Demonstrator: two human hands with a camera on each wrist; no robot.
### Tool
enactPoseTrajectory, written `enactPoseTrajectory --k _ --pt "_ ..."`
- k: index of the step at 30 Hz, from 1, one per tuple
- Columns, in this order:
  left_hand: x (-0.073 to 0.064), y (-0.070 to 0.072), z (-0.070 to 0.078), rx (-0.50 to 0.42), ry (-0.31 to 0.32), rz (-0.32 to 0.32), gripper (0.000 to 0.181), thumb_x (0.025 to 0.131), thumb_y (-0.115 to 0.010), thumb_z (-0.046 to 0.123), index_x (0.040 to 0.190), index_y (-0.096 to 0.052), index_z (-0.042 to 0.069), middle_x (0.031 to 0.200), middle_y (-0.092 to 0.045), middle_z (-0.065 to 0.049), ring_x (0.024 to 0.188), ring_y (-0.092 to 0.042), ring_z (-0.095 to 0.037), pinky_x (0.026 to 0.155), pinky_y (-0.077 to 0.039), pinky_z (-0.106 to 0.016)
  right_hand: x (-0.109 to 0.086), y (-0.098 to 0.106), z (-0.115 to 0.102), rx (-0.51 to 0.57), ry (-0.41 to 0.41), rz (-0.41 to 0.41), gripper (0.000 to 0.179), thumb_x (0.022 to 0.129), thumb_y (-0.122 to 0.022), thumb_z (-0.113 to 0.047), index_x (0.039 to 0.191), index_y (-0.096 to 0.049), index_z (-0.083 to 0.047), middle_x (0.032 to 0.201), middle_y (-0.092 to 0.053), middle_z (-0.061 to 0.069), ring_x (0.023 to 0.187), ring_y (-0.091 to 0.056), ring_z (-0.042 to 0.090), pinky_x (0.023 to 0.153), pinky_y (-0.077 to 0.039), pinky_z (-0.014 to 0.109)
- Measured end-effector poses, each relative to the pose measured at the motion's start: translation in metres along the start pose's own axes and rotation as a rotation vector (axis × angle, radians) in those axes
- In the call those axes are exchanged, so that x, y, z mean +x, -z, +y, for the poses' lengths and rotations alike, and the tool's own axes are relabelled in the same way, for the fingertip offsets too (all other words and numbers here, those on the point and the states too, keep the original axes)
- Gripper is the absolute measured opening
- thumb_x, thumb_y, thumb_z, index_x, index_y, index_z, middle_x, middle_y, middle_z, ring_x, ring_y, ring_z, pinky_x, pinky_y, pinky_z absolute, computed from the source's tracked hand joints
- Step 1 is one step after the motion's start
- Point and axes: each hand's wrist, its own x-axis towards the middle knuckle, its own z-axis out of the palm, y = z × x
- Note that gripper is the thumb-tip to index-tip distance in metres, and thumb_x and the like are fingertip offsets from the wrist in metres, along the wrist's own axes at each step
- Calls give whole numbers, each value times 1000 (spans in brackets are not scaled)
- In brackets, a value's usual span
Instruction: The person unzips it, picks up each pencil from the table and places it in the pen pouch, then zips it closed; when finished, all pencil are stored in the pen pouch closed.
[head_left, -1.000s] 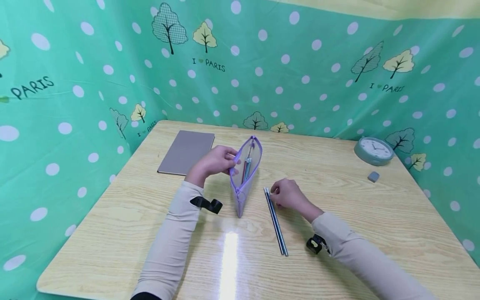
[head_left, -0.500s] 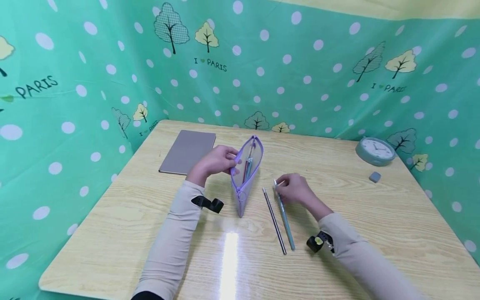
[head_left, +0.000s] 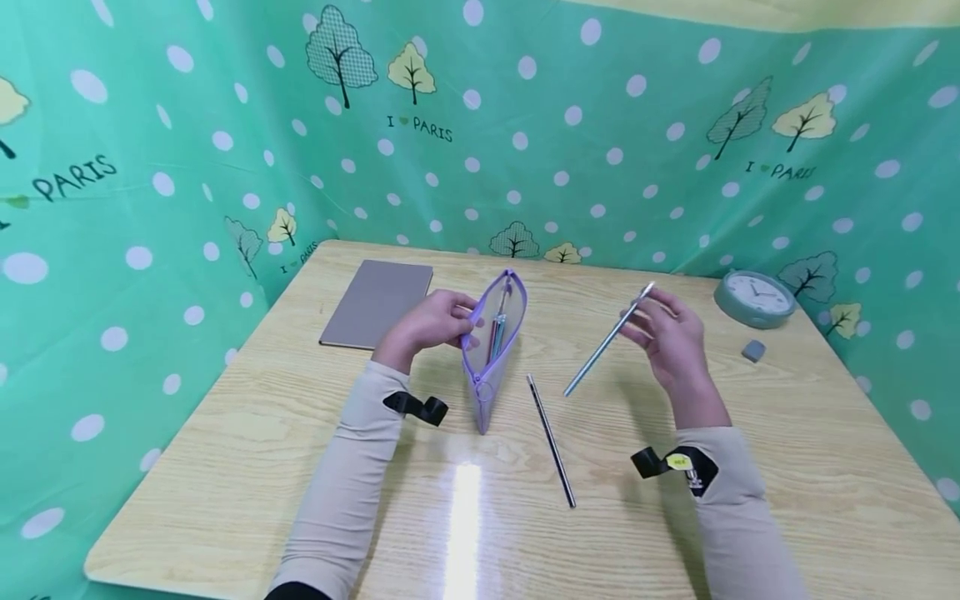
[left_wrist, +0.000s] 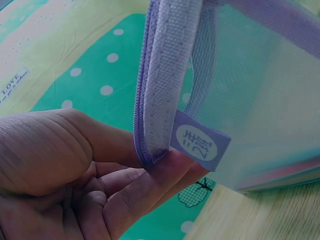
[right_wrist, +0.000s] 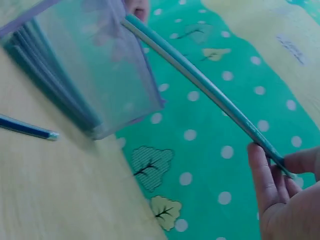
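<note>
A see-through pencil pouch (head_left: 495, 392) with a purple zip edge stands gaping in the middle of the table. My left hand (head_left: 431, 323) pinches its left rim; in the left wrist view the thumb and fingers (left_wrist: 150, 185) grip the edge beside a small purple label (left_wrist: 201, 147). Several pencils (right_wrist: 55, 80) show through the mesh in the right wrist view. Raised to the right of the pouch, my right hand (head_left: 671, 337) pinches a teal pencil (head_left: 606, 343) near its upper end, the other end slanting down leftward. One dark pencil (head_left: 551, 442) lies on the table between pouch and right arm.
A grey notebook (head_left: 378, 304) lies at the back left, behind my left hand. Toward the back right are a round teal clock (head_left: 754, 300) and a small grey-blue eraser-like block (head_left: 753, 351). A polka-dot curtain (head_left: 570, 167) hangs behind the wooden table (head_left: 240, 467).
My right hand has drawn the teal pencil away from the dark one and lifted it up and to the right, off the table. The left hand and pouch stay put.
</note>
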Motion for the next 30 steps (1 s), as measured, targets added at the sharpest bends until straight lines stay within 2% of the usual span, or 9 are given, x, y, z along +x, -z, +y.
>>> enactPoseTrajectory --k 5,9,13,18,24,28,30 --pt "0 0 1 -8 1 -2 47 102 -52 -7 147 -42 -16 133 -62 -33 76 -71 -12 81 -66 -31 1 7 -12 278 86 97 15 102 -61 0 115 -53 -4 101 -61 7 85 -72 19 79 -65 27" --pt "-1 0 1 0 6 -2 46 102 -52 -7 146 -43 -16 133 -62 -33 76 -72 -12 81 -66 -31 2 7 -15 360 127 173 18 102 -61 1 116 -50 -4 101 -62 10 83 -72 20 77 -66 28" --pt "-1 1 1 2 10 1 47 102 -52 -6 147 -43 -15 134 -62 -33 76 -71 -11 81 -66 -30 1 -2 -10 362 152 208 16 103 -58 2 114 -49 -4 102 -61 11 81 -72 20 75 -66 29" --pt "-1 1 1 10 15 3 46 102 -53 -5 147 -43 -14 132 -64 -32 74 -70 -10 81 -66 -30 -4 -25 5 296 197 187 14 103 -55 4 114 -49 -3 99 -64 11 80 -73 19 76 -66 28" --pt "0 1 1 19 3 0 44 102 -53 -5 145 -46 -15 131 -65 -31 75 -71 -11 80 -66 -29 -5 -65 28 94 273 129 13 104 -53 3 114 -50 -5 92 -70 5 82 -73 17 79 -65 27" --pt "-1 1 1 20 4 7 43 102 -53 -6 143 -47 -15 130 -65 -31 76 -72 -13 79 -66 -29 0 -89 41 -51 266 77 14 104 -55 2 114 -51 -7 93 -69 3 83 -73 15 80 -66 30" --pt "-1 2 0 20 7 10 43 101 -53 -7 143 -47 -15 130 -65 -31 77 -72 -15 80 -66 -30 2 -99 46 -111 261 52 16 103 -56 2 116 -52 -5 95 -69 8 81 -72 13 78 -67 31"
